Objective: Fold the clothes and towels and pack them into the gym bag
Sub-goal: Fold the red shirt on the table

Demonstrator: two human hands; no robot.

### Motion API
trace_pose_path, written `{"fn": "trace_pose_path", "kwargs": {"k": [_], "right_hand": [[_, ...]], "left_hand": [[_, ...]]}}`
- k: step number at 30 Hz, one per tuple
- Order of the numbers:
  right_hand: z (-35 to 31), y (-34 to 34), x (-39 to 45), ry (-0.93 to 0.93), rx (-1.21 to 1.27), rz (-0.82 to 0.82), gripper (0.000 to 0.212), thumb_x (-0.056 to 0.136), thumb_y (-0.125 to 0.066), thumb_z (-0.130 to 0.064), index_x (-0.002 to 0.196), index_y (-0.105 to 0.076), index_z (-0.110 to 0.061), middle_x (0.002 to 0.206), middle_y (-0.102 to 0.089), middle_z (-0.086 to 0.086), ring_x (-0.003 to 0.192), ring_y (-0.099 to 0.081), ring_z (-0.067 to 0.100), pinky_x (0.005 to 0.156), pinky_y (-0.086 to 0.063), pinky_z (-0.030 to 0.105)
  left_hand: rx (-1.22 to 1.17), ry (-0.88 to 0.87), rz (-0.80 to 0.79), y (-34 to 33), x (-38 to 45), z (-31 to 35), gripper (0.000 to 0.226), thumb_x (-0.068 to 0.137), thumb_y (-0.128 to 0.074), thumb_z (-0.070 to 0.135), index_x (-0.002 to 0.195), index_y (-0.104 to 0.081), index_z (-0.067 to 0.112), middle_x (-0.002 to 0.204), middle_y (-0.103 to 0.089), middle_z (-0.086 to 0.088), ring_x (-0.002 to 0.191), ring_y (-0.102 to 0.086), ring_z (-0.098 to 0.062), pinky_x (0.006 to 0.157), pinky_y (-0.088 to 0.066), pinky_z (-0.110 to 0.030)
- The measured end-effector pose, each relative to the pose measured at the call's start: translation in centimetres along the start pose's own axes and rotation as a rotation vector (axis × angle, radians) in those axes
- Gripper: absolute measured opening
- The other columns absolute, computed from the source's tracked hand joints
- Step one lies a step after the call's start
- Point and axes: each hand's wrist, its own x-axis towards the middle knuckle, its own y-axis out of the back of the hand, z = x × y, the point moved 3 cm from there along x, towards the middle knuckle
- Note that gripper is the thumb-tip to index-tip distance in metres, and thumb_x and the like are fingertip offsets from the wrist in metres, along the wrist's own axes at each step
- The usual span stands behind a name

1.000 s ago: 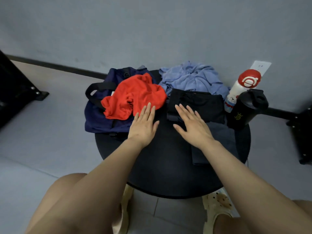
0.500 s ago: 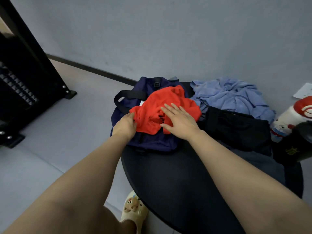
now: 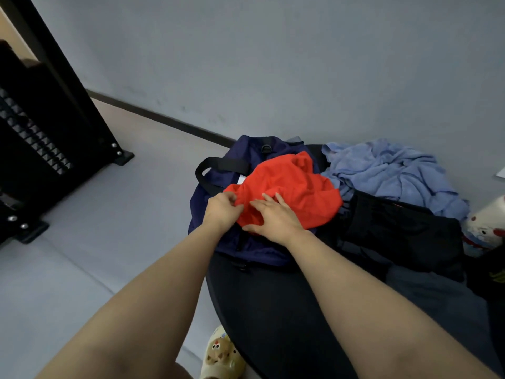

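Left hand (image 3: 222, 209) newly gripping red garment (image 3: 293, 191)

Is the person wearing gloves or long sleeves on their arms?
No. Both the left hand and the right hand are bare, with no gloves, rings or watch showing. The forearms are bare too, with no sleeve in view as far up as the picture shows.

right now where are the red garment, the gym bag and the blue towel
red garment (image 3: 297, 192), head view, middle of the crumpled cloth
gym bag (image 3: 254, 147), head view, navy top panel near the buckle
blue towel (image 3: 388, 176), head view, centre of the rumpled heap
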Motion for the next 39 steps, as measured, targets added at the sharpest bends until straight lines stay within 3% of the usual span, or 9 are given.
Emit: {"fn": "trace_pose_path", "kwargs": {"k": [2, 5, 8, 16, 20, 26, 33, 36, 39], "right_hand": [[-0.3, 1.0, -0.3, -0.060, 0.113, 0.081, 0.066, 0.088, -0.057, -0.051, 0.142, -0.041, -0.016, 0.146, -0.045, 0.004, 0.142, -0.026, 0.019, 0.117, -0.003, 0.032], [-0.8, 3.9, -0.7, -0.160, 0.325, 0.246, 0.044, 0.091, -0.059, -0.036, 0.133, -0.054, -0.022, 0.128, -0.062, 0.003, 0.125, -0.050, 0.022, 0.107, -0.033, 0.033], [-1.2, 7.7, -1.0, -0.154, 0.417, 0.311, 0.034, 0.091, -0.061, -0.028, 0.125, -0.062, -0.024, 0.114, -0.069, 0.000, 0.108, -0.062, 0.018, 0.091, -0.047, 0.032], [-2.6, 18.2, -2.4, -0.085, 0.630, 0.370, 0.026, 0.083, -0.072, -0.029, 0.108, -0.065, -0.024, 0.089, -0.068, -0.011, 0.076, -0.058, -0.004, 0.074, -0.042, 0.018], [-3.4, 23.7, -4.3, -0.076, 0.702, 0.458, 0.022, 0.079, -0.076, -0.030, 0.094, -0.060, -0.030, 0.080, -0.062, -0.013, 0.071, -0.056, 0.003, 0.070, -0.042, 0.019], [-5.8, 31.4, -7.3, -0.116, 0.679, 0.594, 0.036, 0.074, -0.077, -0.044, 0.099, -0.060, -0.024, 0.081, -0.058, -0.012, 0.069, -0.054, 0.001, 0.057, -0.041, 0.011], [-7.6, 39.1, -11.0, -0.120, 0.614, 0.689, 0.026, 0.087, -0.059, -0.012, 0.111, -0.068, -0.010, 0.094, -0.069, 0.008, 0.089, -0.067, 0.029, 0.086, -0.053, 0.045], [-7.8, 42.0, -12.7, -0.136, 0.611, 0.761, 0.021, 0.088, -0.058, -0.010, 0.104, -0.072, -0.010, 0.091, -0.071, 0.010, 0.089, -0.067, 0.026, 0.086, -0.053, 0.046], [-8.0, 44.0, -14.3, -0.159, 0.581, 0.772, 0.018, 0.088, -0.057, -0.009, 0.099, -0.072, -0.011, 0.086, -0.068, 0.005, 0.084, -0.063, 0.020, 0.084, -0.053, 0.038]], "left_hand": [[-0.085, -0.017, -0.006, 0.8, -0.3, 1.5, 0.013, 0.085, -0.066, 0.016, 0.096, -0.063, 0.011, 0.077, -0.060, 0.004, 0.079, -0.059, -0.013, 0.058, -0.040, -0.005], [-0.207, -0.024, -0.014, 2.4, -0.7, 4.5, 0.007, 0.083, -0.065, 0.014, 0.079, -0.059, 0.013, 0.069, -0.060, 0.001, 0.072, -0.059, -0.017, 0.073, -0.051, -0.028], [-0.273, -0.054, 0.000, 4.7, -1.2, 7.8, 0.019, 0.084, -0.063, 0.014, 0.070, -0.053, 0.021, 0.068, -0.054, 0.004, 0.072, -0.054, -0.016, 0.071, -0.047, -0.030], [-0.410, -0.190, -0.040, 11.9, -4.1, 17.5, 0.011, 0.090, -0.060, 0.009, 0.082, -0.055, 0.015, 0.083, -0.056, -0.011, 0.080, -0.055, -0.024, 0.080, -0.047, -0.038], [-0.452, -0.262, -0.068, 14.9, -6.2, 22.5, 0.004, 0.093, -0.056, 0.007, 0.094, -0.054, 0.010, 0.081, -0.052, -0.008, 0.084, -0.053, -0.025, 0.084, -0.049, -0.044], [-0.526, -0.327, -0.092, 18.3, -9.3, 29.4, 0.012, 0.089, -0.062, 0.006, 0.098, -0.054, 0.006, 0.090, -0.055, -0.012, 0.080, -0.056, -0.021, 0.066, -0.046, -0.024], [-0.563, -0.439, -0.098, 21.6, -13.3, 34.8, 0.011, 0.088, -0.064, 0.004, 0.095, -0.056, 0.009, 0.079, -0.057, 0.000, 0.073, -0.055, -0.010, 0.057, -0.045, -0.012], [-0.559, -0.491, -0.088, 22.1, -14.9, 35.9, 0.021, 0.089, -0.057, -0.005, 0.109, -0.060, 0.001, 0.092, -0.063, -0.006, 0.077, -0.057, -0.010, 0.054, -0.045, -0.003], [-0.426, -0.556, -0.042, 22.1, -16.3, 36.1, 0.032, 0.085, -0.059, -0.011, 0.116, -0.057, -0.008, 0.112, -0.063, -0.020, 0.091, -0.059, -0.018, 0.067, -0.047, -0.008]]}}
